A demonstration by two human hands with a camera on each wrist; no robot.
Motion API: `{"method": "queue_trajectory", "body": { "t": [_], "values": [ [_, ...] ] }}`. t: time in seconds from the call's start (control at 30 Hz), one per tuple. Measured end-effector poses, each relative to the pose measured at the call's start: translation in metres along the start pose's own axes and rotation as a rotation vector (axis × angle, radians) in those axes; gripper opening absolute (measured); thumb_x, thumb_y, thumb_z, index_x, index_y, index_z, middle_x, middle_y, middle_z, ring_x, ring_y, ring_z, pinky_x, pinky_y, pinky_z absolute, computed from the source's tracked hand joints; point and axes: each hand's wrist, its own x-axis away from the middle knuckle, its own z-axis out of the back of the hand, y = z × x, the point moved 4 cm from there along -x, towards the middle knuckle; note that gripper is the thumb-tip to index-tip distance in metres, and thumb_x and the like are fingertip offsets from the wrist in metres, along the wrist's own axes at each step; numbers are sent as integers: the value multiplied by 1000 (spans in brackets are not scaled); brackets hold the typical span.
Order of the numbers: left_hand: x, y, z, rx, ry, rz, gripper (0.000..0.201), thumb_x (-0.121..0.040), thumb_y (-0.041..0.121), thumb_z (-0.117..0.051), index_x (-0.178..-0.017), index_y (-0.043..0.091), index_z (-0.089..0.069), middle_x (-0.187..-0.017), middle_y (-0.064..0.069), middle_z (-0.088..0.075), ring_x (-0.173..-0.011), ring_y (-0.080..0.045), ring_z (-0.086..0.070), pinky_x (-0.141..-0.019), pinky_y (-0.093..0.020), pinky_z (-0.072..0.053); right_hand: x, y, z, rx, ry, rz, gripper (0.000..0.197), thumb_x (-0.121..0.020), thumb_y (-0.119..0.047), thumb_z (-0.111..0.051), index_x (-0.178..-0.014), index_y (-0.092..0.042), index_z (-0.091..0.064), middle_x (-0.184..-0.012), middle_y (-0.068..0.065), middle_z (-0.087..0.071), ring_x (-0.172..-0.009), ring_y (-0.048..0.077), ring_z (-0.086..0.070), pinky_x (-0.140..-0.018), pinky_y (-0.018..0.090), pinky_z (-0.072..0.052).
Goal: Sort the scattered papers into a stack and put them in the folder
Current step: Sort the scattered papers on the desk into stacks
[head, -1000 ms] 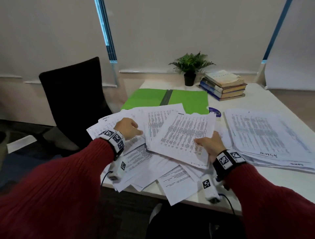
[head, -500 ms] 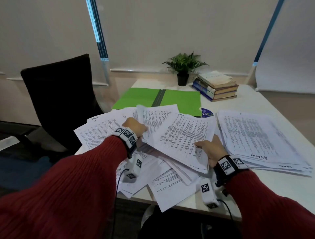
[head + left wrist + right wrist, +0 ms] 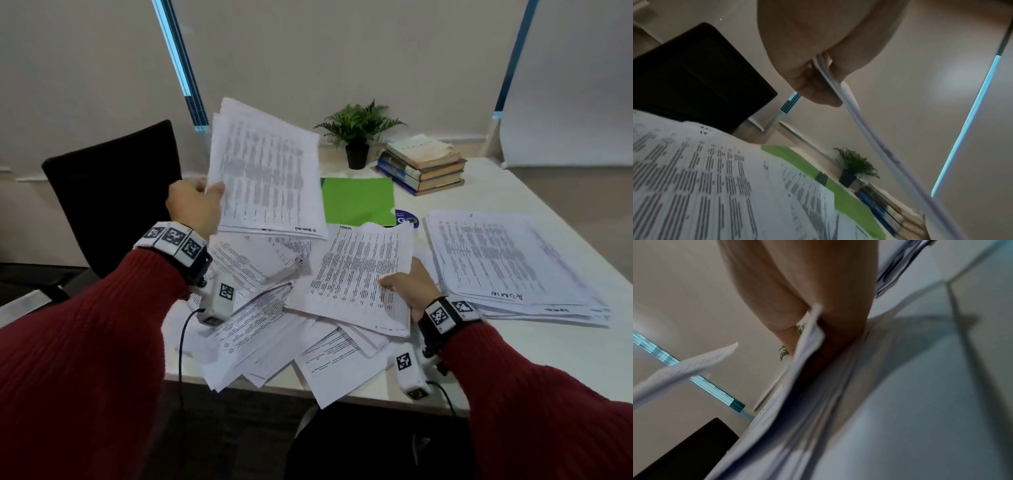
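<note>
My left hand point(image 3: 195, 205) pinches a thin bundle of printed sheets point(image 3: 265, 174) by its left edge and holds it raised and tilted above the table; the bundle shows edge-on point(image 3: 840, 91) in the left wrist view. My right hand point(image 3: 407, 287) grips the near edge of another printed bundle point(image 3: 363, 274), thumb on top, lying on the scattered papers point(image 3: 274, 335). That bundle's edge point(image 3: 807, 344) sits between thumb and fingers. The open green folder point(image 3: 356, 200) lies behind, its left half hidden by the raised sheets. A tidier stack point(image 3: 507, 263) lies at the right.
A potted plant point(image 3: 358, 137) and a pile of books point(image 3: 423, 166) stand at the back of the white table point(image 3: 548, 349). A black chair point(image 3: 113, 192) stands at the left. Some loose sheets overhang the table's front edge. A blue round sticker point(image 3: 406, 219) lies by the folder.
My left hand has lifted a bundle of sheets off the pile and raised it upright, covering the folder's left half. My right hand has kept its grip on the other bundle.
</note>
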Motion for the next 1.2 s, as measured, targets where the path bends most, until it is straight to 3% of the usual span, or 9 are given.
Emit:
{"method": "queue_trajectory", "body": {
  "t": [0.3, 0.4, 0.53, 0.63, 0.77, 0.87, 0.97, 1.07, 1.2],
  "values": [
    [87, -42, -97, -136, -500, 172, 36, -98, 24, -73, -68, 13, -56, -67, -7, -51, -60, -21, -49, -58, -29, -43, 3, -12, -3, -215, 88, -103, 99, -91, -75, -56, -164, -14, -29, -165, 2, -38, -150, 28, -39, -121, 45, -33],
    [107, -47, -117, -200, -568, 148, 45, -98, 22, -73, -63, 15, -46, -59, -3, -41, -55, -20, -41, -58, -28, -38, 6, -5, -3, -182, 45, -97, 92, -69, -48, -93, -143, -15, -50, -143, 5, -62, -125, 31, -63, -110, 50, -49],
    [114, -40, -127, -231, -611, 111, 31, -94, 24, -78, -71, 8, -65, -77, -5, -64, -70, -25, -60, -74, -32, -51, 9, -20, 13, -133, -2, 18, 41, -87, 7, -76, -114, -19, -59, -118, 6, -72, -109, 31, -70, -103, 50, -55],
    [113, -22, -125, -188, -595, 48, 19, -95, 26, -77, -79, 15, -75, -87, -5, -75, -75, -21, -65, -71, -29, -55, 9, -44, 47, -123, 23, 5, 67, -87, 3, -74, -143, -15, -43, -127, 9, -66, -108, 34, -70, -89, 52, -61],
    [110, -14, -127, -450, -634, -60, 29, -94, 42, -75, -96, 14, -70, -99, 1, -63, -89, -19, -60, -84, -31, -52, -3, -67, 118, -65, 171, 21, 68, -79, -3, -69, -141, -14, -44, -122, 16, -64, -103, 38, -69, -70, 41, -59],
    [110, -23, -140, -723, -752, -59, 58, -80, 70, -75, -77, 19, -49, -80, 2, -52, -75, -21, -53, -67, -31, -42, -14, -66, 161, 33, 182, -9, 63, -73, -1, -67, -135, -1, -54, -122, 23, -68, -91, 31, -72, -55, 30, -57],
    [117, -22, -153, -813, -829, -54, 73, -65, 80, -79, -69, 17, -44, -63, 3, -44, -56, -15, -43, -52, -27, -30, -24, -55, 202, 225, 220, -94, 38, -82, 4, -69, -116, 5, -54, -118, 19, -64, -91, 27, -61, -71, 33, -50],
    [123, -23, -158, -785, -844, 8, 68, -63, 69, -89, -75, 17, -46, -67, 5, -48, -59, -13, -46, -53, -27, -36, -37, -36, 232, 462, 191, -183, 77, -81, 0, -78, -149, 0, -43, -145, 23, -54, -122, 40, -57, -94, 43, -52],
    [116, -27, -164, -724, -827, 43, 65, -64, 48, -98, -100, 7, -63, -97, -3, -70, -85, -22, -66, -68, -31, -51, -34, -29, 245, 584, 267, -149, 85, -88, 8, -71, -162, -11, -33, -148, 26, -54, -103, 35, -58, -82, 33, -48]
  ]
}}
